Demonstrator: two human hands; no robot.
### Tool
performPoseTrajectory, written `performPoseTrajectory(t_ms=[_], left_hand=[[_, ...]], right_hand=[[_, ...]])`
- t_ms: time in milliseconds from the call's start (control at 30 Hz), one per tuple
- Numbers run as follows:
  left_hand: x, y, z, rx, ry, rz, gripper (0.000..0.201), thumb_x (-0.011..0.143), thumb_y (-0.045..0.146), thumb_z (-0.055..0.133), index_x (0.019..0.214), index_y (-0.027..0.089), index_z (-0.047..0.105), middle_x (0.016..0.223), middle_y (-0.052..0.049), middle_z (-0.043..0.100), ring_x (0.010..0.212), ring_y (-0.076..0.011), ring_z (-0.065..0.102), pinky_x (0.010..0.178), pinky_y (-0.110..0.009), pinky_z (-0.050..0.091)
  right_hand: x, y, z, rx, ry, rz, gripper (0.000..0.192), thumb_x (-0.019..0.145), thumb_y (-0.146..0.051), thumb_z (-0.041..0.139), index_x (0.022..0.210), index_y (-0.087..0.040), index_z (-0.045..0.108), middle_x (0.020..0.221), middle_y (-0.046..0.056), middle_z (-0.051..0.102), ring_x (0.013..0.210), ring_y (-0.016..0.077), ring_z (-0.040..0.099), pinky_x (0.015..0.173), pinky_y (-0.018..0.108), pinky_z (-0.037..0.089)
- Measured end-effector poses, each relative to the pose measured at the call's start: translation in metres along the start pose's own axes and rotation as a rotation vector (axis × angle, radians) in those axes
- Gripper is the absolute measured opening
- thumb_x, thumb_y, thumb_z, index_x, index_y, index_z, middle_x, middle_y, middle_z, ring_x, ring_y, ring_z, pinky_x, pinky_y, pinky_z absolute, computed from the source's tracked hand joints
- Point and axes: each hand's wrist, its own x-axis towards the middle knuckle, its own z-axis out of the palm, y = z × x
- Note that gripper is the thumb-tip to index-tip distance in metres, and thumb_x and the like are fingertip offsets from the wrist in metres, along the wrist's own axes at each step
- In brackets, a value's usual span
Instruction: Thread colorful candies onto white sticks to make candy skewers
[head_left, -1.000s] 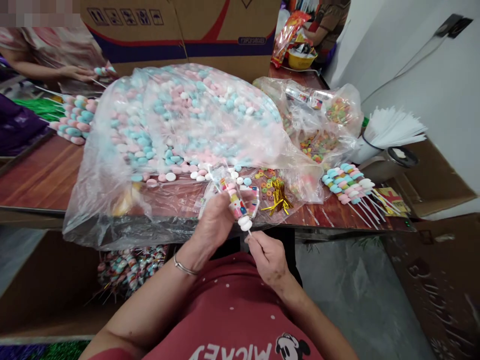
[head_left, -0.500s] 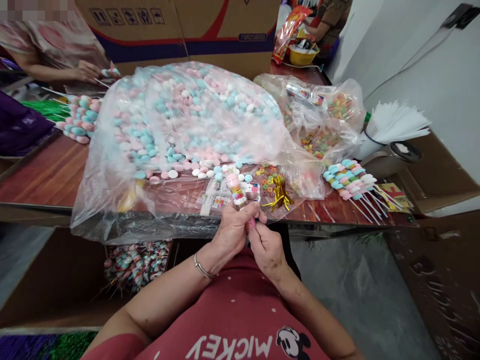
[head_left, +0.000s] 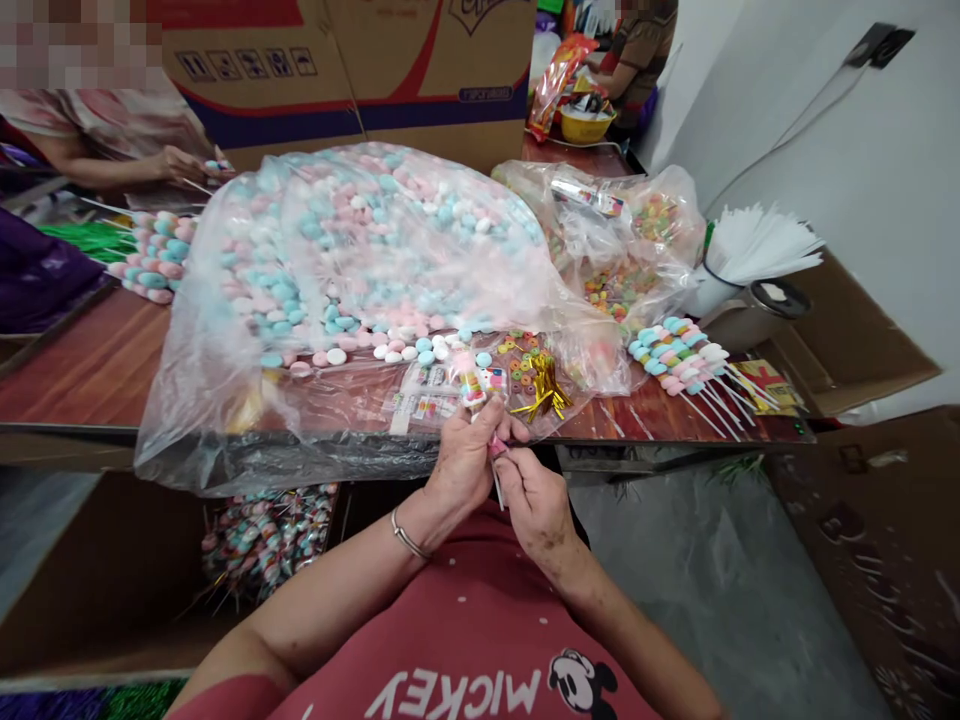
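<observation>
Both hands gripped one candy skewer [head_left: 474, 392] just ahead of the torso: left hand [head_left: 466, 455] closed around its sleeve, right hand [head_left: 534, 495] pinching the stick. Gold ties [head_left: 544, 385] lay just beyond, unused; unwrapped skewers [head_left: 679, 355] waited rightward.

Two hands [head_left: 465, 455], one candy skewer [head_left: 474, 385], two candy bags [head_left: 360, 260].

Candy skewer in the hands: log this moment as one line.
left hand: grips candy skewer | right hand: pinches its lower end | twist ties: on table beside | skewer pile: right
</observation>
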Motion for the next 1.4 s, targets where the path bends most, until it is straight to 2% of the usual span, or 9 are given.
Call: performPoseTrajectory(t_ms=[233,433,600,767,833,900,1033,1267,1400], left_hand=[[0.006,0.000,-0.002,0.027,-0.003,0.067,0.037,0.072,0.038,0.078,0.058,0.017,0.050,0.050,0.006,0.049,0.054,-0.0098,0.057,0.061,-0.022,0.046],[-0.007,-0.010,-0.007,0.098,-0.052,0.037,0.032,0.075,0.046,0.073,0.071,0.016,0.064,0.057,0.001,0.059,0.063,-0.0150,0.061,0.069,-0.027,0.049],[-0.010,-0.005,-0.015,0.362,-0.152,0.224,0.028,0.086,0.043,0.061,0.078,0.017,0.070,0.084,-0.005,0.067,0.083,-0.0166,0.060,0.084,-0.027,0.047],[-0.015,-0.003,-0.022,0.482,-0.162,0.237,0.031,0.088,0.043,0.058,0.072,0.018,0.066,0.078,-0.004,0.065,0.077,-0.0173,0.059,0.078,-0.027,0.047],[-0.017,-0.006,-0.024,0.506,-0.147,0.199,0.037,0.088,0.047,0.056,0.065,0.019,0.061,0.064,-0.003,0.061,0.063,-0.0165,0.056,0.065,-0.027,0.048],[-0.018,-0.011,-0.027,0.522,-0.151,0.151,0.039,0.087,0.051,0.056,0.063,0.020,0.058,0.054,-0.001,0.056,0.050,-0.0150,0.050,0.052,-0.026,0.043],[-0.021,-0.021,-0.033,0.661,-0.144,0.276,0.027,0.081,0.040,0.066,0.064,0.021,0.057,0.056,-0.001,0.057,0.050,-0.0141,0.046,0.051,-0.026,0.040],[-0.045,0.040,-0.023,1.205,-0.660,0.385,0.023,0.087,0.025,0.058,0.065,0.020,0.058,0.051,0.001,0.054,0.045,-0.0127,0.046,0.053,-0.026,0.042],[-0.039,0.072,-0.020,1.367,-0.543,0.629,0.027,0.096,0.027,0.036,0.101,0.014,0.060,0.095,-0.013,0.067,0.087,-0.0226,0.061,0.080,-0.037,0.049]], right_hand=[[-0.004,0.007,0.000,-0.031,-0.037,-0.005,0.030,0.093,-0.029,0.041,0.070,-0.019,0.058,0.057,-0.003,0.050,0.050,0.0089,0.042,0.053,0.021,0.035],[0.009,0.007,0.007,0.155,0.028,0.045,0.030,0.091,-0.036,0.045,0.094,-0.016,0.066,0.068,0.002,0.060,0.059,0.0123,0.052,0.059,0.022,0.042],[0.008,0.004,0.007,0.147,0.023,0.067,0.031,0.092,-0.037,0.041,0.071,-0.019,0.055,0.059,-0.002,0.053,0.052,0.0094,0.043,0.052,0.021,0.036],[0.011,-0.006,-0.027,-0.055,-0.166,-0.095,0.027,0.095,-0.029,0.039,0.078,-0.020,0.058,0.060,-0.002,0.055,0.053,0.0101,0.047,0.056,0.022,0.037],[0.017,-0.011,-0.038,-0.161,-0.069,-0.164,0.024,0.096,-0.032,0.041,0.089,-0.020,0.061,0.072,0.002,0.063,0.067,0.0134,0.055,0.066,0.024,0.042],[0.023,-0.013,-0.041,-0.291,0.039,-0.229,0.027,0.096,-0.037,0.043,0.097,-0.017,0.061,0.085,0.007,0.065,0.080,0.0183,0.056,0.077,0.030,0.043],[0.032,-0.006,-0.027,-0.405,-0.053,-0.313,0.031,0.098,-0.032,0.039,0.075,-0.019,0.055,0.076,0.006,0.061,0.074,0.0186,0.050,0.073,0.031,0.041],[0.033,0.020,-0.022,-0.682,0.000,-0.506,0.032,0.099,-0.018,0.034,0.073,-0.019,0.054,0.068,0.004,0.056,0.068,0.0185,0.044,0.067,0.031,0.034],[0.028,0.011,-0.022,-0.749,-0.080,-0.747,0.032,0.098,-0.015,0.033,0.080,-0.016,0.059,0.074,0.007,0.058,0.073,0.0203,0.045,0.069,0.034,0.033]])
